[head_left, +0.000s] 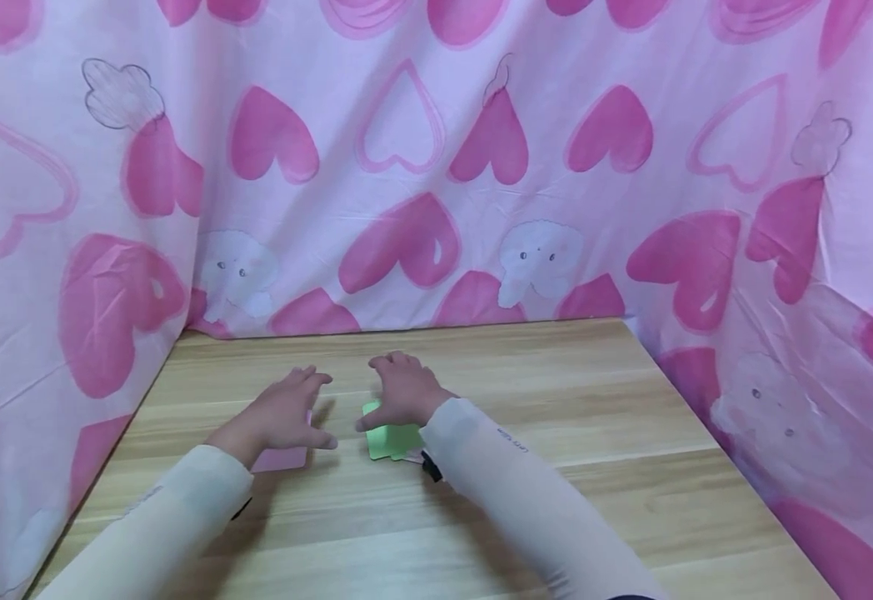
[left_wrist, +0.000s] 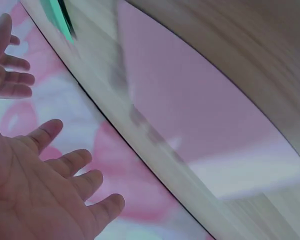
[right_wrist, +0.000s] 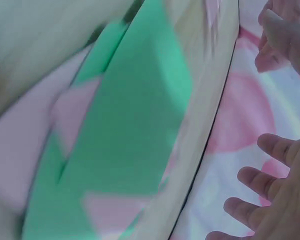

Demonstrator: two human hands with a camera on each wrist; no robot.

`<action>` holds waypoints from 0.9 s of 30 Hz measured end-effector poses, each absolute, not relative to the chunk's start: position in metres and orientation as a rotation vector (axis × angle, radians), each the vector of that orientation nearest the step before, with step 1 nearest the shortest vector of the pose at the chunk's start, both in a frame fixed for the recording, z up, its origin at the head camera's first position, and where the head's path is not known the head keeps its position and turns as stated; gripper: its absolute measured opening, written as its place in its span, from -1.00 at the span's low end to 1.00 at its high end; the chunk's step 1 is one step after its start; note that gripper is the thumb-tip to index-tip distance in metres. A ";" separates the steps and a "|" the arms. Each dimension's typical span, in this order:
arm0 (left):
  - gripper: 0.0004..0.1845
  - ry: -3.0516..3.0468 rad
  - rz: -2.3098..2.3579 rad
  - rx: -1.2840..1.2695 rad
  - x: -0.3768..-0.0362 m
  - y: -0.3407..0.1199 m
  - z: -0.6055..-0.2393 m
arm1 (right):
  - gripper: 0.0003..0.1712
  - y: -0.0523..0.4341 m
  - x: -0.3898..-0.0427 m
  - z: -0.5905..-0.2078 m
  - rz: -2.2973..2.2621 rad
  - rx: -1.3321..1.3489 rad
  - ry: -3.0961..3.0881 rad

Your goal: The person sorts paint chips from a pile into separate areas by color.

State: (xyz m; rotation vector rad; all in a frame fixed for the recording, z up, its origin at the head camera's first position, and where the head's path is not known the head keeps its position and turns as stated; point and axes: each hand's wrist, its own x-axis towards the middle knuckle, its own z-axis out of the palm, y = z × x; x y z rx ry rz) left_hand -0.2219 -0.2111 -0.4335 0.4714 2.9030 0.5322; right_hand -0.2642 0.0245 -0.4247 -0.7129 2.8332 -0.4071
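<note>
Flat on the wood under the left hand's (head_left: pixel 279 417) fingers: a pale pink card (head_left: pixel 281 457), mostly covered, near edge showing. Beneath the right hand's (head_left: pixel 405 392) fingers and thumb: a green card (head_left: pixel 390 441), flat, atop a pink sheet (head_left: pixel 414 456) peeking out.

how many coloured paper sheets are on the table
At least 2: a pink sheet under the left hand and a green sheet under the right hand. Pink bits beneath the green one suggest more hidden.
</note>
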 end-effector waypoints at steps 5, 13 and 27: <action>0.17 2.880 0.521 0.477 -0.228 -0.181 -0.440 | 0.26 0.059 -0.268 -0.434 -0.424 -0.707 2.809; 0.21 2.851 0.462 0.468 -0.228 -0.149 -0.460 | 0.23 0.094 -0.270 -0.450 -0.344 -0.713 2.755; 0.10 2.832 0.421 0.445 -0.225 -0.139 -0.465 | 0.31 0.095 -0.266 -0.458 -0.138 -0.754 2.746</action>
